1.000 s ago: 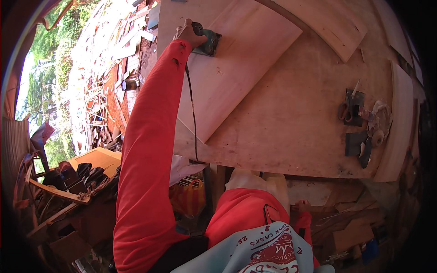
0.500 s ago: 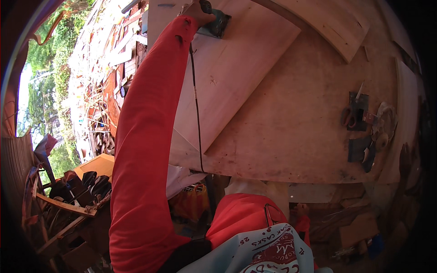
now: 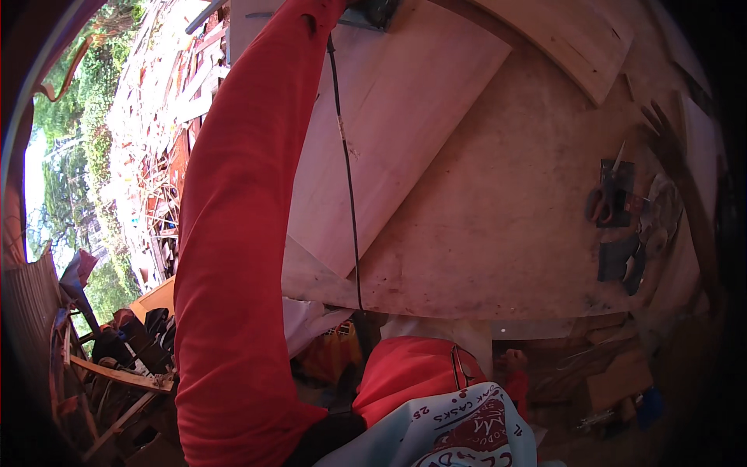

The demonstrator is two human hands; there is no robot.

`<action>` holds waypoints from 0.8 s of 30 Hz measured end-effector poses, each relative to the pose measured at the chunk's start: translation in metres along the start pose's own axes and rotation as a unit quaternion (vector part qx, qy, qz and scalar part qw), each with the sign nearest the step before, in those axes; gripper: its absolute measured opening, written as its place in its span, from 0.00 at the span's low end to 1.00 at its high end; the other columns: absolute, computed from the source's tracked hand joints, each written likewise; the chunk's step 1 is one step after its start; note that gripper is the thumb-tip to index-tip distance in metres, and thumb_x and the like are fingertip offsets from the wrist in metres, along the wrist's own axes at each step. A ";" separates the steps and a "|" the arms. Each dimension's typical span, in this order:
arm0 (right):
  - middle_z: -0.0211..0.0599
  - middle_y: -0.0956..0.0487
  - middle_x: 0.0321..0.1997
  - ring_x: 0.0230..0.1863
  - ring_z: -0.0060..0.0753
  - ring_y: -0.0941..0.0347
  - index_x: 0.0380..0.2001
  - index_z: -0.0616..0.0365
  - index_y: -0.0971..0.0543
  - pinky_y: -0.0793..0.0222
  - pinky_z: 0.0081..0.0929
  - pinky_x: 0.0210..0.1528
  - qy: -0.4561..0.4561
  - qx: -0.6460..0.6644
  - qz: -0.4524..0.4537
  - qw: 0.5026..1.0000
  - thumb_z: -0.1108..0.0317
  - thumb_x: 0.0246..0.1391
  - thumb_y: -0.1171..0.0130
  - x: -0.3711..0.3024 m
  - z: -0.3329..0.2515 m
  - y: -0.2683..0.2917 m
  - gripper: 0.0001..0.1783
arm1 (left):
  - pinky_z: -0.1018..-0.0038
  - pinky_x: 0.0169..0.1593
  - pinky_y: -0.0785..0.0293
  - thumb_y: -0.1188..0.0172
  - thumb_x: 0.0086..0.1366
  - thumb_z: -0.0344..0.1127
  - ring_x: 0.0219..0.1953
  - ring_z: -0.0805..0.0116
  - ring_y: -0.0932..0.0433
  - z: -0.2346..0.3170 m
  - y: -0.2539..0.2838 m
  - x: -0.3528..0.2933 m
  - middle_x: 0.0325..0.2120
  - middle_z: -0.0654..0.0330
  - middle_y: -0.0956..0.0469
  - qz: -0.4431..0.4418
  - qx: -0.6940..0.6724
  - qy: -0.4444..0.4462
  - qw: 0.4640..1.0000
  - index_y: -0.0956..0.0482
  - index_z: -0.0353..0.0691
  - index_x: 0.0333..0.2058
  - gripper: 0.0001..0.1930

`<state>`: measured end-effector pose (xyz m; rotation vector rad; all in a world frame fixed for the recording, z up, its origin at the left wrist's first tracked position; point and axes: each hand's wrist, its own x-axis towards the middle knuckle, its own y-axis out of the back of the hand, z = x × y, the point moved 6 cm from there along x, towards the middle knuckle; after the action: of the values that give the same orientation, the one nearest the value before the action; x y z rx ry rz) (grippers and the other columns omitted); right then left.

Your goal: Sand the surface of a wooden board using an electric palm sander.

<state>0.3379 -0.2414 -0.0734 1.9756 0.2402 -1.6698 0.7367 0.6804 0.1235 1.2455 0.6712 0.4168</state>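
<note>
My left arm in a red sleeve reaches up to the far edge of the picture. There my left hand [image 3: 353,3] is mostly cut off, and it stays on a dark electric sander [image 3: 377,13]. The sander rests on a pale wooden board [image 3: 412,117]. A black power cord [image 3: 345,148] runs from it down across the board and over the table's near edge. My right hand [image 3: 513,359] is low beside my body, below the table edge, its fingers curled with nothing visible in them.
Another person's hand [image 3: 661,128] reaches in from the right with spread fingers. Near it lie scissors [image 3: 599,206] and dark sheets [image 3: 617,258] on the worktable [image 3: 498,218]. A curved wooden piece [image 3: 568,47] lies at the far right. Scrap wood [image 3: 167,156] is heaped at left.
My left hand and the sander have moved farther away, mostly out of the upper edge. The other person's hand has moved up to beside the scissors. My right hand has stayed put.
</note>
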 end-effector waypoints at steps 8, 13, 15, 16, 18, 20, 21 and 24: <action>0.44 0.22 0.29 0.24 0.43 0.22 0.40 0.59 0.27 0.18 0.48 0.26 -0.034 0.046 0.001 0.998 0.61 0.60 0.42 -0.001 0.028 -0.017 0.12 | 0.58 0.55 0.23 0.32 0.39 0.52 0.51 0.41 0.21 0.011 0.000 0.030 0.47 0.37 0.22 0.050 0.059 -0.025 0.997 0.43 0.34 0.64 0.54; 0.43 0.22 0.30 0.24 0.44 0.22 0.41 0.58 0.27 0.18 0.49 0.26 -0.019 0.025 0.004 1.000 0.60 0.61 0.44 0.000 0.025 -0.014 0.13 | 0.58 0.55 0.24 0.31 0.38 0.52 0.51 0.41 0.22 0.001 0.005 0.026 0.47 0.37 0.22 0.040 0.042 -0.015 0.998 0.39 0.35 0.60 0.50; 0.43 0.22 0.30 0.24 0.45 0.22 0.41 0.57 0.27 0.18 0.49 0.26 -0.041 0.062 0.020 0.997 0.60 0.62 0.45 0.003 0.048 -0.005 0.12 | 0.58 0.55 0.24 0.31 0.39 0.52 0.51 0.41 0.21 0.037 -0.007 0.026 0.46 0.37 0.22 0.025 0.035 -0.039 0.998 0.37 0.36 0.57 0.47; 0.43 0.22 0.31 0.24 0.46 0.21 0.42 0.57 0.28 0.18 0.49 0.27 -0.002 0.072 0.027 0.997 0.60 0.62 0.45 0.008 0.062 0.003 0.13 | 0.58 0.55 0.24 0.32 0.39 0.53 0.51 0.41 0.21 0.065 -0.016 0.027 0.46 0.37 0.22 0.030 0.007 -0.064 0.997 0.36 0.36 0.55 0.45; 0.44 0.22 0.32 0.25 0.47 0.21 0.43 0.57 0.28 0.18 0.50 0.27 0.035 0.029 -0.037 0.998 0.60 0.62 0.45 0.047 0.060 -0.008 0.13 | 0.58 0.55 0.24 0.32 0.40 0.53 0.50 0.41 0.21 0.003 0.001 0.007 0.45 0.37 0.22 0.043 0.032 -0.020 0.998 0.35 0.36 0.53 0.43; 0.45 0.22 0.34 0.27 0.48 0.20 0.44 0.57 0.28 0.17 0.49 0.28 -0.038 0.059 -0.027 0.997 0.59 0.62 0.45 0.031 0.040 -0.022 0.14 | 0.58 0.56 0.25 0.32 0.41 0.53 0.50 0.41 0.21 0.014 0.001 -0.002 0.44 0.38 0.22 0.027 0.037 -0.042 0.998 0.35 0.36 0.52 0.41; 0.45 0.22 0.34 0.27 0.48 0.20 0.44 0.57 0.28 0.17 0.49 0.28 -0.037 0.062 -0.026 0.997 0.59 0.62 0.45 0.026 0.036 -0.022 0.14 | 0.58 0.56 0.25 0.32 0.41 0.53 0.50 0.41 0.21 0.021 0.003 -0.003 0.44 0.38 0.22 0.028 0.036 -0.046 0.998 0.35 0.36 0.52 0.41; 0.45 0.22 0.34 0.28 0.49 0.19 0.44 0.57 0.28 0.17 0.49 0.28 -0.039 0.073 0.002 0.997 0.60 0.63 0.45 0.018 0.047 -0.007 0.13 | 0.58 0.56 0.26 0.32 0.41 0.53 0.51 0.41 0.22 0.041 -0.009 -0.007 0.45 0.37 0.22 0.062 0.101 -0.066 0.991 0.35 0.36 0.52 0.41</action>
<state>0.2976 -0.2627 -0.0964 2.0084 0.0872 -1.8040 0.7585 0.6440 0.1231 1.4978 0.5345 0.3712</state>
